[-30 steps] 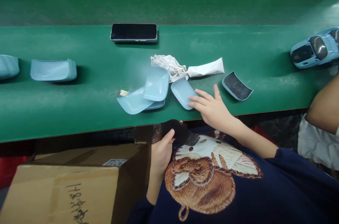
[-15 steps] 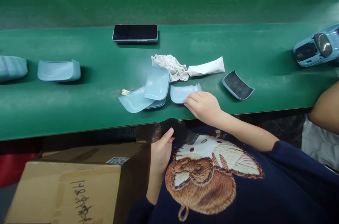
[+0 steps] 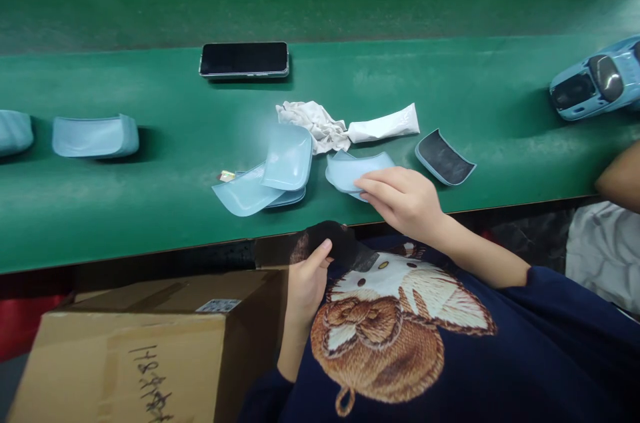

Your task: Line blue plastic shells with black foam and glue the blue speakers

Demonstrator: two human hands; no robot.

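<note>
Panel [image 3: 350,170], light blue, mid-frame near table [image 3: 175,196] edge, near edge pinched between thumb and fingers of right hand [image 3: 407,200]. Sits tilted over second panel [image 3: 340,154], which shows only as bits behind and below it; can't tell if the two touch.

Left hand [image 3: 307,280] at bottom centre, just off table edge, closed around dark item [image 3: 330,242], thumb on top. Item's shape is unclear, blends into dark background.

Pile [image 3: 250,193] of light blue panels just left of the pinched one, overlapping each other, top one leaning up against wad [image 3: 313,122], white and crumpled. Small scrap [image 3: 227,176] at pile's left end, too small to identify. Tube [image 3: 385,126], white, lies right of wad, its left end at wad's right end. Dark-faced panel [image 3: 446,156] right of right hand, apart from it, blue rim, dark face up.

Phone [image 3: 244,59] upper left of centre, screen up, dark. Two blue parts [image 3: 95,136] at left, spaced apart, one cut by frame edge. Toy car [image 3: 595,80], blue with dark hood, upper right, also cut off. Box [image 3: 130,356], cardboard with handwriting, lower left, below table edge. Another person's arm [image 3: 620,176] at right edge.
</note>
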